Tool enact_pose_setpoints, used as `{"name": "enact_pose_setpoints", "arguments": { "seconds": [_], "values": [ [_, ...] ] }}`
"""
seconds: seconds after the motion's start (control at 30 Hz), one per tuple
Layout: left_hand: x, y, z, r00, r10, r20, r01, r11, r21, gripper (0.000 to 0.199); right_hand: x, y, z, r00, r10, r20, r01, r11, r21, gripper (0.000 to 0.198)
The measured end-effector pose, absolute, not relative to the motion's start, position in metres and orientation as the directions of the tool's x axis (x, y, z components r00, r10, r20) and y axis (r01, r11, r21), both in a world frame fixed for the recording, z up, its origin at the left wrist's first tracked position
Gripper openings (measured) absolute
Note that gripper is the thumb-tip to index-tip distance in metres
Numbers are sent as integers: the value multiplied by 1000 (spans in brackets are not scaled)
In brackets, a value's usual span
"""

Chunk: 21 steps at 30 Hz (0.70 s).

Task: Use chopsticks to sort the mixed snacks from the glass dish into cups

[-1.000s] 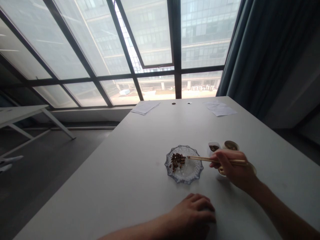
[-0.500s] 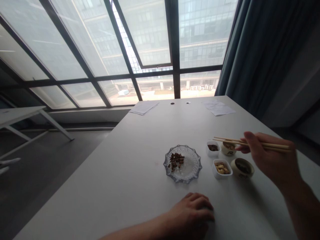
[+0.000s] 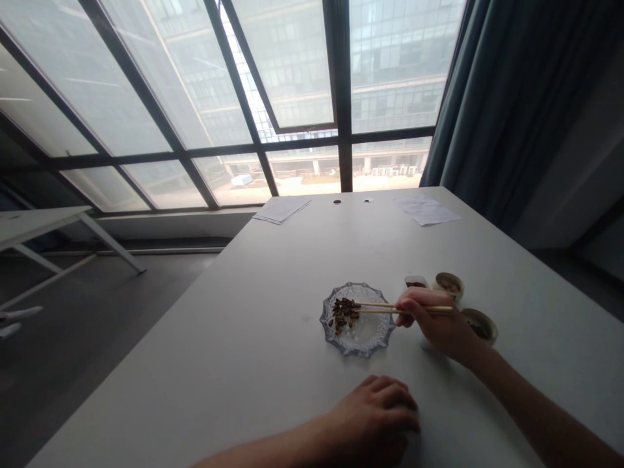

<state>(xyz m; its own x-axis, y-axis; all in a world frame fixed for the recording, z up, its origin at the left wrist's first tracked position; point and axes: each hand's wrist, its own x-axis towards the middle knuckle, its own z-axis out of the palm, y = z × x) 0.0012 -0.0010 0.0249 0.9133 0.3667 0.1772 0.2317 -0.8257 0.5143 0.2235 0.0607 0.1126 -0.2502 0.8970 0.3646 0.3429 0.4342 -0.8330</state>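
My right hand is closed round a pair of wooden chopsticks. Their tips reach the pile of small dark brown pieces on the left part of a clear glass dish with a scalloped rim. I cannot tell whether a piece is pinched between the tips. My left hand lies on the table nearer to me, fingers curled together, with its palm side hidden. By my right hand stand a partly covered white tub of dark pieces and two round cups, the far cup and the near cup.
All this stands on a white table. Papers lie at its far left and far right. Windows rise behind it, a dark curtain hangs at the right, and another table is at the left.
My right hand has moved left with the chopsticks, from above the cups to the glass dish. It now covers most of the near white tub. My left hand has stayed put.
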Motion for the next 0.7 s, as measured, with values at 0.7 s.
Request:
{"name": "enact_pose_setpoints", "arguments": {
  "seconds": [0.7],
  "values": [
    [1,-2,24,910,368,188,234,-833,501,25,245,53,137,192,920,342,285,281,-916,40]
  ]
}}
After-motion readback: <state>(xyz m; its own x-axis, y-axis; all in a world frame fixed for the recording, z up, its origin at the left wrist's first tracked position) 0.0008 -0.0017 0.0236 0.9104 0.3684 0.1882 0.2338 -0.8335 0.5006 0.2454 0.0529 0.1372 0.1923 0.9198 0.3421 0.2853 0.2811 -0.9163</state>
